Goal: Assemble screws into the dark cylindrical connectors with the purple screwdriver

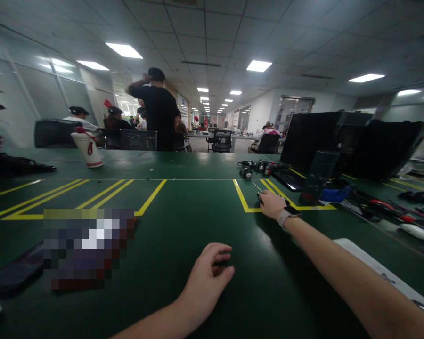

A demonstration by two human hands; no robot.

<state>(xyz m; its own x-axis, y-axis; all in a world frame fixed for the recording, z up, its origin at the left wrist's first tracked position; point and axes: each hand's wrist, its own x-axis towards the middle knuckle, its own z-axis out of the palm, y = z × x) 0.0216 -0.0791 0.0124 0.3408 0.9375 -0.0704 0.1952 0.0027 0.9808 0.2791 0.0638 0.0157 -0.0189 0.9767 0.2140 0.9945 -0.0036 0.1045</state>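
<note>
My left hand (207, 275) rests near the front of the green table (183, 226), fingers loosely curled, with nothing visible in it. My right hand (271, 204) is stretched far forward, a watch on its wrist. It lies palm down over a small dark object (260, 198) at the yellow line; the fingers are hidden behind the hand. Just beyond lie several small black parts (257, 167).
A white paper cup (88, 149) stands at the back left. Dark monitors (342, 141) and a dark bottle (318, 176) stand at the right, with tools (388, 212) behind. A blurred-out patch (88, 247) lies at the left. People sit and stand beyond the table.
</note>
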